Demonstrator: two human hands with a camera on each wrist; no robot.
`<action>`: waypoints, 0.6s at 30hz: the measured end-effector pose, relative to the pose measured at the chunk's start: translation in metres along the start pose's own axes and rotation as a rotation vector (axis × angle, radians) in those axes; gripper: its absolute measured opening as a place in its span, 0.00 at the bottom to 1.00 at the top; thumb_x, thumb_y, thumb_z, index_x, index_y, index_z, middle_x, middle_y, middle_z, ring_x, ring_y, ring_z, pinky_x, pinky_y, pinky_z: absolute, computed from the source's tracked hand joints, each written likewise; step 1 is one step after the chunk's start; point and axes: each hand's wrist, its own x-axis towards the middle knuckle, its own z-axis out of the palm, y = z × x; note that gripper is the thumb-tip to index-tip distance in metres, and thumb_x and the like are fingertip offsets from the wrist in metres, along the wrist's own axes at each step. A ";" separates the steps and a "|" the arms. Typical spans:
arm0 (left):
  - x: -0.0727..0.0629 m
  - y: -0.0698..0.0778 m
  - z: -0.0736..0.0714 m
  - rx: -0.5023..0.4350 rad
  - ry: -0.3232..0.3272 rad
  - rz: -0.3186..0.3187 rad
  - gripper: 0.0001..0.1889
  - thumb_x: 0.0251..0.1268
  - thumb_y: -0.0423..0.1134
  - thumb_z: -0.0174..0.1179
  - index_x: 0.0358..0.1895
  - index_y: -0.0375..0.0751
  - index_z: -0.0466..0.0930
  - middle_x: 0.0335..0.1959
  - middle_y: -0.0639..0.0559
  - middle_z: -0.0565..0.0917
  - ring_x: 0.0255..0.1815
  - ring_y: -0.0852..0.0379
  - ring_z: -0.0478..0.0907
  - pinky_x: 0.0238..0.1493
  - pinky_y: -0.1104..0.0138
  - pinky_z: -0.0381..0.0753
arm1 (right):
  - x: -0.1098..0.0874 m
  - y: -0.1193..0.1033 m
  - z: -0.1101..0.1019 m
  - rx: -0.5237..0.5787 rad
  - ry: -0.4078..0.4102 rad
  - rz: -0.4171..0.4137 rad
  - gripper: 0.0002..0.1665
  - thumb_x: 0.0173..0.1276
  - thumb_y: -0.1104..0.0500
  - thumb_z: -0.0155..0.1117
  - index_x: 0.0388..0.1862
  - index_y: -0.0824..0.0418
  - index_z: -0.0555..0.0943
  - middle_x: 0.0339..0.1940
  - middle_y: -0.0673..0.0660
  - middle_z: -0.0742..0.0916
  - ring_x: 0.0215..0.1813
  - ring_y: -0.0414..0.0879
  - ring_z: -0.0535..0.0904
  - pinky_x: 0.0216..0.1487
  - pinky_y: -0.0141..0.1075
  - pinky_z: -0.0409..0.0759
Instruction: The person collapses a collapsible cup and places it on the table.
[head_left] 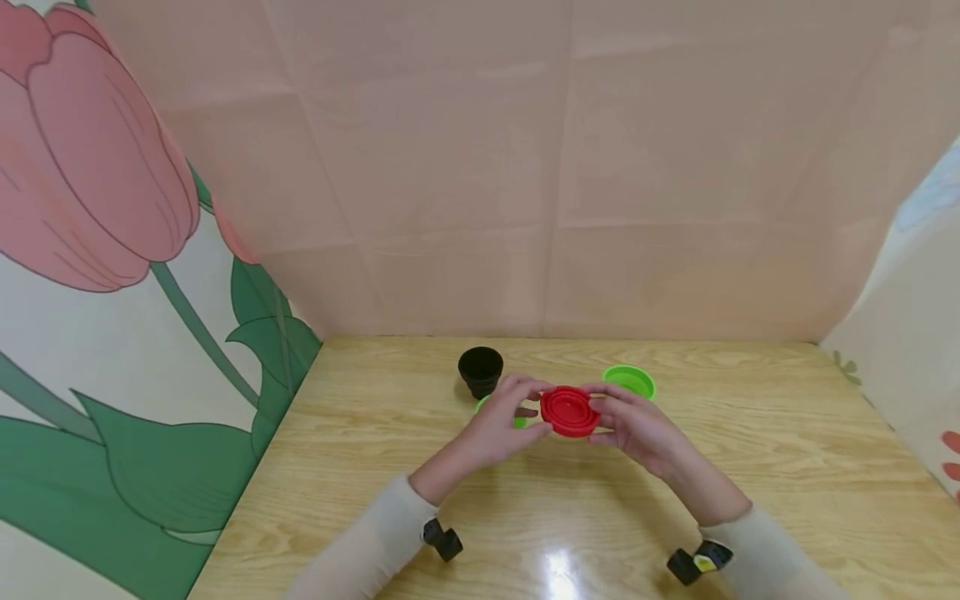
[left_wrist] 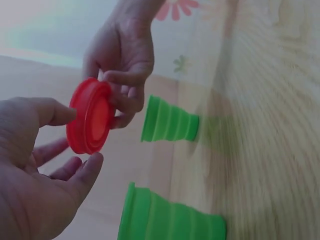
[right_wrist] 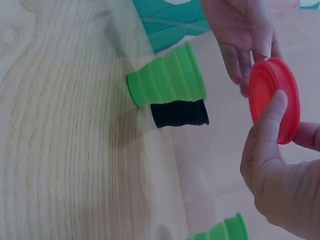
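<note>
A red collapsible cup (head_left: pixel 568 410), flattened into a ringed disc, is held above the table between both hands. My left hand (head_left: pixel 498 423) pinches its left edge between thumb and fingers. On the opposite edge, my right hand (head_left: pixel 645 429) grips it with fingers and thumb. Seen from the left wrist, the red cup (left_wrist: pixel 90 116) stands tilted, clear of the wooden surface. In the right wrist view, right-hand fingers press over the red cup's face (right_wrist: pixel 265 90) while the left fingertips touch its upper rim.
An extended green cup (head_left: pixel 628 381) stands upright behind the right hand. Another green cup (right_wrist: pixel 167 77) stands behind the left hand, mostly hidden in the head view. Farther back is a black cup (head_left: pixel 480 371). A pinkish cloth backdrop (head_left: pixel 555 167) rises behind the wooden table (head_left: pixel 360 417).
</note>
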 end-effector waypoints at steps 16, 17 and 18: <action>0.011 0.003 0.019 -0.317 0.042 -0.249 0.22 0.69 0.33 0.63 0.65 0.40 0.75 0.54 0.48 0.81 0.50 0.57 0.78 0.51 0.61 0.86 | -0.006 0.000 -0.014 -0.101 0.058 0.023 0.13 0.81 0.58 0.54 0.59 0.54 0.77 0.49 0.48 0.86 0.49 0.44 0.85 0.51 0.44 0.87; 0.011 0.003 0.021 -0.334 0.042 -0.258 0.22 0.69 0.33 0.63 0.65 0.40 0.75 0.53 0.48 0.81 0.50 0.57 0.79 0.51 0.61 0.85 | -0.007 0.000 -0.015 -0.108 0.059 0.026 0.13 0.81 0.58 0.54 0.59 0.55 0.77 0.50 0.48 0.85 0.49 0.44 0.85 0.51 0.45 0.87; 0.011 0.004 0.022 -0.350 0.043 -0.266 0.22 0.69 0.32 0.63 0.65 0.40 0.75 0.53 0.48 0.81 0.50 0.57 0.79 0.52 0.60 0.85 | -0.008 0.000 -0.016 -0.115 0.060 0.029 0.13 0.81 0.58 0.54 0.60 0.55 0.77 0.50 0.48 0.86 0.50 0.44 0.85 0.51 0.44 0.87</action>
